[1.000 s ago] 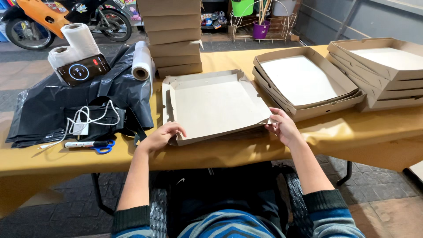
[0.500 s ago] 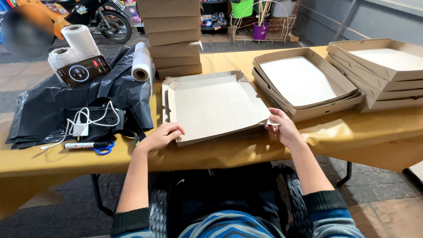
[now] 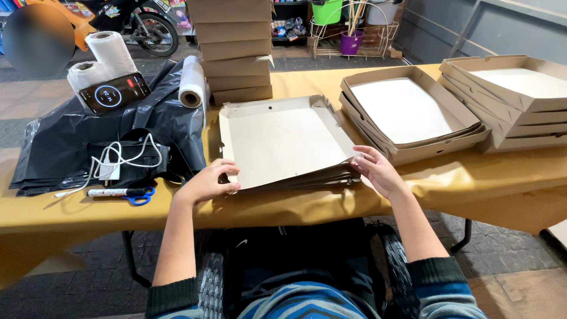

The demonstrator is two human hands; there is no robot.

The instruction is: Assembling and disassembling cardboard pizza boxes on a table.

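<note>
Right now the flat cardboard box blank lies on top of a small pile of like blanks at the near edge of the desk, directly in front of the person, its side flaps partly raised. The left hand has its grip curled loosely over the near left corner of the pile, fingers on top; the right hand has a half-open grip pinching the near right corner, thumb above. A likely slip, as I judge it, is that the grip takes more than one sheet, since the edges under the top blank fan out close together; the pile also sits at the desk's edge, so a tug toward the body could drag it off. To the right stand open folded boxes, nested in each other, the top one holding nothing but its pale floor, and further right another stack of open boxes, likewise bare inside. Behind the blank rises a tower of closed boxes; their contents cannot be seen. To the left lie black plastic bags, plastic rolls, a phone, a white cable, a marker and blue scissors.
</note>
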